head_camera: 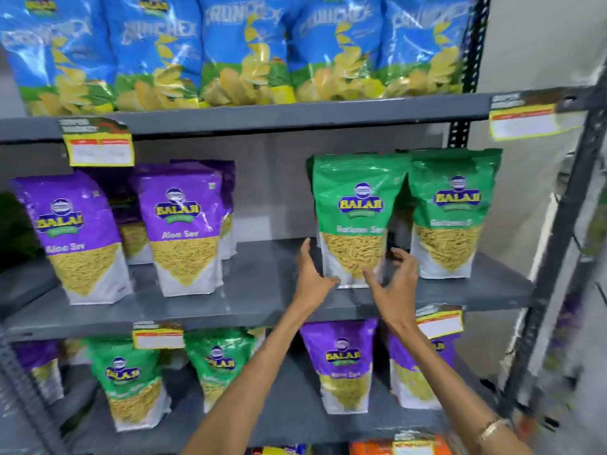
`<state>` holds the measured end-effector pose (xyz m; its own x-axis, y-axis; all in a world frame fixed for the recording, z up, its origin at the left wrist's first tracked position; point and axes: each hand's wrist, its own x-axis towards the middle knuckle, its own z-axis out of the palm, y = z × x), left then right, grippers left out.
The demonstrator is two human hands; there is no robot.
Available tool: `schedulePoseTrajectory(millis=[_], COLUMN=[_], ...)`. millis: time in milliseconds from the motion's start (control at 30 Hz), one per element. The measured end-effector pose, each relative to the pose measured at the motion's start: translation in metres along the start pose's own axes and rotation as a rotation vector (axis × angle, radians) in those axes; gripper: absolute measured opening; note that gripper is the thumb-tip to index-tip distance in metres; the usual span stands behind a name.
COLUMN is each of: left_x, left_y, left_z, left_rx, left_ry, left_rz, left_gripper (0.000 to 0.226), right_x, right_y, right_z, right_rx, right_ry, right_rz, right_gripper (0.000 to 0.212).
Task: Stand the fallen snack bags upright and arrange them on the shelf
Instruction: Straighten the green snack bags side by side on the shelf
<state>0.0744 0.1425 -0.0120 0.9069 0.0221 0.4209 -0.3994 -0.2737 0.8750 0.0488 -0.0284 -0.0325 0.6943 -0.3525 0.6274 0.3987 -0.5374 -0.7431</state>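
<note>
A green Ratlami Sev bag (pixel 356 205) stands upright on the grey middle shelf (pixel 262 290), right of centre. My left hand (pixel 313 280) is at its lower left corner with fingers spread, the thumb near the bag's base. My right hand (pixel 392 280) is at its lower right, fingers curled apart, fingertips touching or almost touching the bag's front. Neither hand grips it. A second green bag (pixel 455 208) stands just to its right. Two purple Aloo Sev bags (pixel 78 238) (pixel 185 228) stand at the left of the same shelf, with more purple bags behind them.
Blue Crunchex chip bags (pixel 243 47) fill the top shelf. The lower shelf holds green bags (pixel 128 379) and purple bags (pixel 341 362). Yellow price tags (pixel 100 149) hang from shelf edges. The rack's upright post (pixel 565 224) stands at the right. A bare gap lies between the purple and green bags.
</note>
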Motion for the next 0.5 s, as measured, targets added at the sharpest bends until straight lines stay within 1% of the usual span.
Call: schedulePoseTrajectory(millis=[33,67,133,167,233,267,333,400,433,500], left_x=[0.006,0.014,0.025,0.025,0.018,0.018,0.019,0.049,0.051,0.053], left_y=[0.002,0.002,-0.007,-0.014,-0.027,-0.031,-0.04,-0.009,-0.013,-0.017], left_z=[0.008,0.013,0.007,0.001,-0.011,-0.014,-0.017,0.022,0.021,0.017], left_rx=[-0.038,-0.095,-0.144,-0.131,-0.114,-0.1,-0.111,-0.072,-0.085,-0.021], left_ry=[-0.02,-0.031,-0.035,-0.033,-0.067,-0.089,-0.154,-0.082,-0.093,-0.109], left_rz=[-0.056,-0.101,-0.151,-0.164,-0.211,-0.229,-0.225,-0.162,-0.181,-0.172], left_gripper=[0.111,0.109,0.094,0.088,0.08,0.076,0.077,0.081,0.082,0.083], right_x=[0.011,0.023,0.036,0.036,0.03,0.031,0.035,0.095,0.096,0.095], right_y=[0.014,0.023,0.023,0.02,0.022,0.028,0.026,0.036,0.035,0.03], right_z=[-0.002,-0.004,0.003,0.006,0.012,0.018,0.019,-0.007,-0.007,-0.005], right_rx=[-0.002,0.004,0.055,0.079,0.069,0.041,0.052,0.069,0.082,0.076], right_ry=[-0.075,-0.158,-0.352,-0.46,-0.62,-0.647,-0.679,-0.666,-0.687,-0.69], right_rz=[0.048,0.094,0.174,0.179,0.162,0.134,0.131,0.024,0.022,0.027], right_gripper=[0.077,0.086,0.096,0.093,0.077,0.071,0.075,0.072,0.068,0.065])
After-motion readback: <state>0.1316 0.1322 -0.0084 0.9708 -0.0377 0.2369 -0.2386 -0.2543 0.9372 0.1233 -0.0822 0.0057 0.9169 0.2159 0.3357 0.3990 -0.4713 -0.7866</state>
